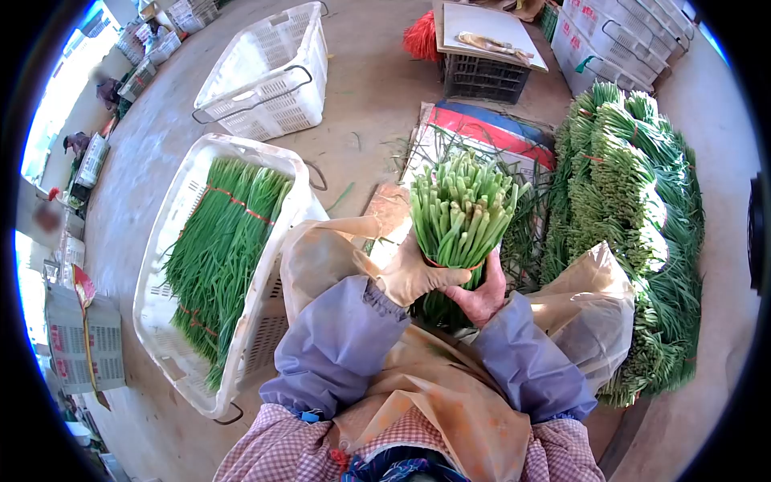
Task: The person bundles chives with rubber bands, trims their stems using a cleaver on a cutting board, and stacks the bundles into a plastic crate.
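A thick bundle of green stalks (464,209) stands upright in front of me, cut ends up, with a red band around it. My left hand (409,273), in a tan glove, is closed round its left side. My bare right hand (482,296) is wrapped round the right side, below the band. The bundle's leafy lower part is mostly hidden behind my hands. To the left, a white plastic crate (152,265) holds red-banded green bundles (233,249). Many more bundles (618,209) are piled on the right.
An empty white crate (281,104) stands behind. A black crate (482,79) with a board on top is at the back, beside red strands (421,37). White crates (618,40) are stacked at the back right. Loose leaves lie on sheeting (490,128). Other people are far left.
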The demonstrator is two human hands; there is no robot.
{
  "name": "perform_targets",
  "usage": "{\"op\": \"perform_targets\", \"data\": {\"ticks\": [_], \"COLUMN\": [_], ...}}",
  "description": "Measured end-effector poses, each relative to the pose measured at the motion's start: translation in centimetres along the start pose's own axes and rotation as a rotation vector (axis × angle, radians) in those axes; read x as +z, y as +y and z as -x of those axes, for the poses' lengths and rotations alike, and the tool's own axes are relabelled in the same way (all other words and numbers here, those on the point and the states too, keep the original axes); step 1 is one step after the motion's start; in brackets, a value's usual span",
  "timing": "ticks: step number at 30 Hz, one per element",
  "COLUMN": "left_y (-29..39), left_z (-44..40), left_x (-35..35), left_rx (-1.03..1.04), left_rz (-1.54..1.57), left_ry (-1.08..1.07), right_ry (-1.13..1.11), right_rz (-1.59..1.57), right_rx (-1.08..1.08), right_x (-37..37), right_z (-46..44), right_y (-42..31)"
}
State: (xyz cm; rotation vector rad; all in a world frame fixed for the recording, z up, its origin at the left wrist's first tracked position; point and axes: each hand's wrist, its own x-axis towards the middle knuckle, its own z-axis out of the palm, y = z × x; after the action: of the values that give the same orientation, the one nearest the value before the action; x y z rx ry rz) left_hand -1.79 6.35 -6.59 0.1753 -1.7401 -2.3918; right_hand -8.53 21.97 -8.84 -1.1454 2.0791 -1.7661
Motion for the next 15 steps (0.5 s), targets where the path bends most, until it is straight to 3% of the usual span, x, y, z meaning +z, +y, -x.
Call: {"op": "perform_targets", "data": {"ticks": [3, 6, 9, 11, 15], "left_y": [-0.3, 1.3, 2.1, 1.4, 2.0], "left_z": [0.3, 1.0, 1.6, 1.1, -0.8], "left_x": [0.0, 0.2, 0.0, -0.3, -1.6], "left_rx": [0.086, 0.02, -0.017, 0.039, 0.113], "left_rz": [0.044, 0.092, 0.065, 0.033, -0.168], "left_ry": [0.006, 0.03, 0.094, 0.146, 0.199], "right_ry": [0.047, 0.049, -0.093, -0.184, -0.426], "right_rz": [-0.065, 0.052, -0.073, -0.36, -0.544], "right_rx": [0.055, 0.021, 0.036, 0.088, 0.438], "right_x": [1.4, 1.9, 1.2, 1.7, 5.5], "right_z": [0.3, 0.6, 0.3, -0.4, 1.5], "right_y": [-0.2, -0.8, -0.5, 1.0, 7.0]}}
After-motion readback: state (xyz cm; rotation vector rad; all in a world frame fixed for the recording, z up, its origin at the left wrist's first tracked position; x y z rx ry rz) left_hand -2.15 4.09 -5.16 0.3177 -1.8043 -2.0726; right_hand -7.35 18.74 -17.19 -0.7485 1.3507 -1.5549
